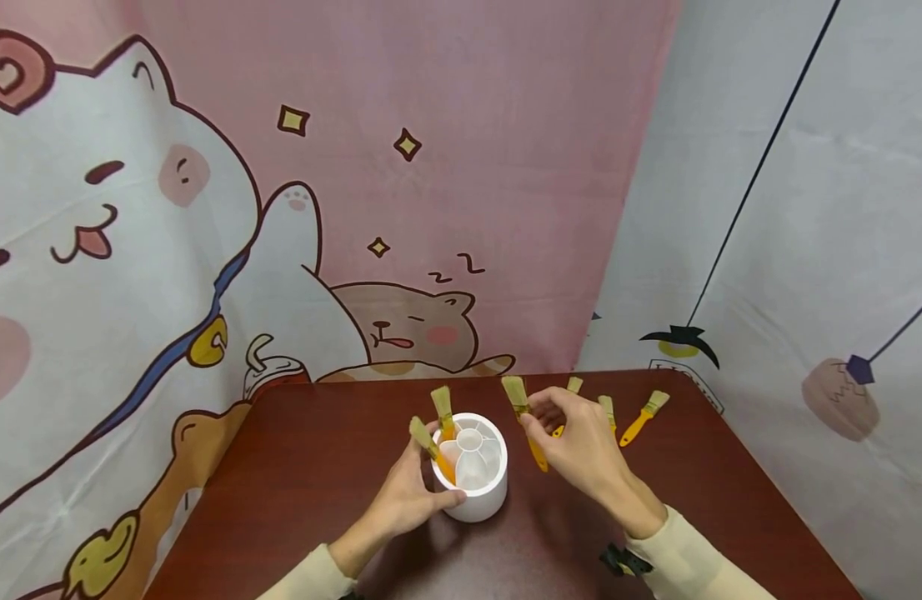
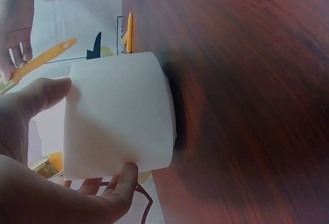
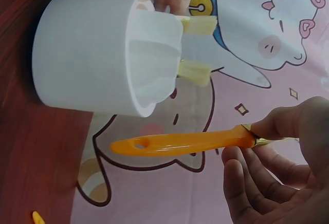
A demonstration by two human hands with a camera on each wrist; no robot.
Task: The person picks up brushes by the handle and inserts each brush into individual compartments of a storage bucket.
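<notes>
My left hand (image 1: 410,498) grips a white round brush holder (image 1: 478,505) on the table, thumb at the near rim and fingers round its left side. The holder's top is split into several compartments. Two paintbrushes, one nearer (image 1: 423,437) and one farther (image 1: 442,405), stand in its left compartments, bristles up. Right of the holder, my right hand (image 1: 581,442) pinches another paintbrush (image 3: 180,144) by its metal collar. That brush's orange handle hangs downward and its pale bristles point up, apart from the holder.
Beyond the right hand, more paintbrushes lie on the dark red-brown table (image 1: 318,475): one at the right (image 1: 644,418), others partly hidden by the hand. A cartoon-printed cloth (image 1: 506,208) hangs behind the table's far edge.
</notes>
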